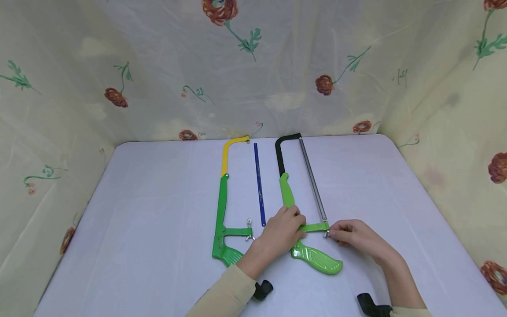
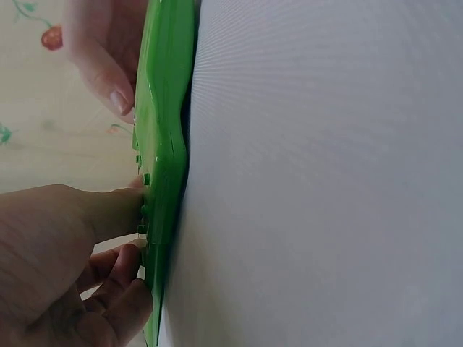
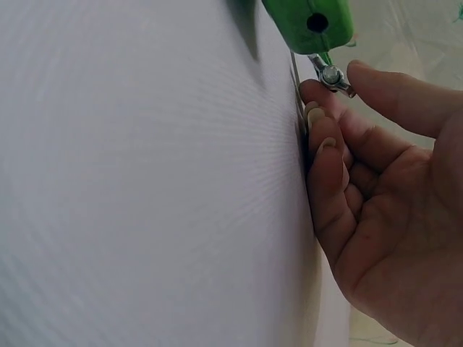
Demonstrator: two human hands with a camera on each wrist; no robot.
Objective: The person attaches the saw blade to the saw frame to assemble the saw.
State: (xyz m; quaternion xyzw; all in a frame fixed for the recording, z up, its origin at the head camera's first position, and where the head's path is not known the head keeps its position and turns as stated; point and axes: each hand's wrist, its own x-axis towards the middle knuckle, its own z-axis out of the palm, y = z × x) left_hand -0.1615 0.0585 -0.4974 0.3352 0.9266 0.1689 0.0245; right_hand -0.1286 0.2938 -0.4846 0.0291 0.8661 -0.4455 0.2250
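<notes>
a: where's the black-and-green hacksaw (image 1: pixel 293 198) lying?

b: flat on the pale worktop (image 1: pixel 150 229), a little right of centre, its black bow end toward the flowered curtain (image 1: pixel 253 66) and its light green handle (image 1: pixel 317 259) toward the person. a grey blade (image 1: pixel 313 180) runs along its right side.

a: and the left hand (image 1: pixel 279 235)?

b: it lies across the green frame just above the handle, fingers curled over the bar and pressing it down. in the left wrist view the fingers (image 2: pixel 108 210) meet the edge of the green plastic (image 2: pixel 165 159).

a: the right hand (image 1: pixel 356 237)?

b: it sits at the near end of the blade, where a small metal wing nut (image 3: pixel 331 74) sticks out of the green crosspiece (image 1: pixel 314 227). thumb and forefinger are closed in around that nut; the right wrist view shows the fingertips (image 3: pixel 318 108) right against it, though whether they truly pinch it or only touch it i can't quite tell.

a: anything else there?

b: a second hacksaw (image 1: pixel 223 207), yellow at the far end and darker green near, lies parallel just to the left, with its own wing nut (image 1: pixel 249 222) loose-looking by the crosspiece. a bare blue blade (image 1: pixel 259 185) lies between the two saws, touching neither. both sleeves are beige, with a black wrist strap (image 1: pixel 261 290) on each arm.
</notes>
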